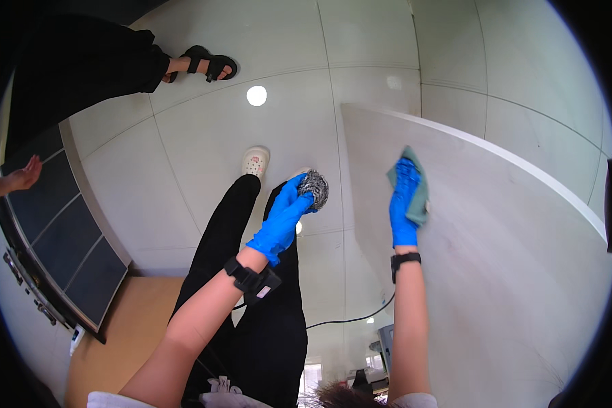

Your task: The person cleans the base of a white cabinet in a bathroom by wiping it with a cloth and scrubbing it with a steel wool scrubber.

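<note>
In a blue glove, my left hand (284,221) grips a steel wool scrubber (314,190) in front of my legs. Its fingers curl round the back of the scrubber, which is apart from the panel. My right hand (404,200), also gloved in blue, is on a green cloth (418,197). That cloth lies bunched under and beside the fingers, against the pale face of a large white panel (483,217). Each wrist has a black strap, and the left one carries a small black box (260,284).
Another person's black trouser leg (88,58) and sandals (211,64) are at the upper left; that person's bare hand (27,173) shows lower down. A dark-panelled cabinet (68,211) stands at left beside a tan surface (126,326). A black cable (347,320) runs between my forearms.
</note>
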### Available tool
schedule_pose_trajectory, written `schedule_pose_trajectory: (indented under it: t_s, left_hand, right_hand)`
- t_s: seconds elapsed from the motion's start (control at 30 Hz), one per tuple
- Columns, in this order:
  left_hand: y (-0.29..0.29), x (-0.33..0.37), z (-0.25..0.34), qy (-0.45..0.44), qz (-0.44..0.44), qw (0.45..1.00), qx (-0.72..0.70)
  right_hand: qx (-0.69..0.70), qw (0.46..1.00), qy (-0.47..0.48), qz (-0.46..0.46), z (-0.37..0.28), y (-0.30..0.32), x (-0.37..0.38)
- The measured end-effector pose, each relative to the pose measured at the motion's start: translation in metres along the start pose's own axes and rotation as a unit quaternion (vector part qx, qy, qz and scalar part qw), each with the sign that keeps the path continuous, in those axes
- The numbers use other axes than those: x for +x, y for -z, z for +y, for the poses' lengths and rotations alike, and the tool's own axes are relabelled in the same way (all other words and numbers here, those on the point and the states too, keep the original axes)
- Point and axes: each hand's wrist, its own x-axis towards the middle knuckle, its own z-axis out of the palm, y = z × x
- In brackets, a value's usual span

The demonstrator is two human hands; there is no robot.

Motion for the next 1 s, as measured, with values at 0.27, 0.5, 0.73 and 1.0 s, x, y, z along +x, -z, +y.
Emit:
schedule_pose_trajectory:
  t_s: [0.27, 0.5, 0.73, 1.0]
  left_hand:
    - [-0.006, 0.005, 0.026, -0.021, 0.02, 0.998, -0.061]
    - [0.004, 0.007, 0.035, -0.021, 0.041, 0.993, -0.107]
    - [-0.001, -0.004, 0.024, 0.0, 0.06, 0.991, -0.117]
    - [-0.005, -0.016, 0.029, 0.005, 0.039, 0.999, -0.02]
  right_hand:
    - [-0.027, 0.981, -0.185, -0.051, 0.05, -0.023, 0.001]
    - [-0.077, 0.969, -0.224, -0.069, -0.03, 0.094, -0.118]
    - [-0.591, 0.801, 0.075, -0.063, -0.094, 0.085, -0.064]
    - [0.001, 0.999, 0.045, 0.022, 0.039, -0.049, 0.088]
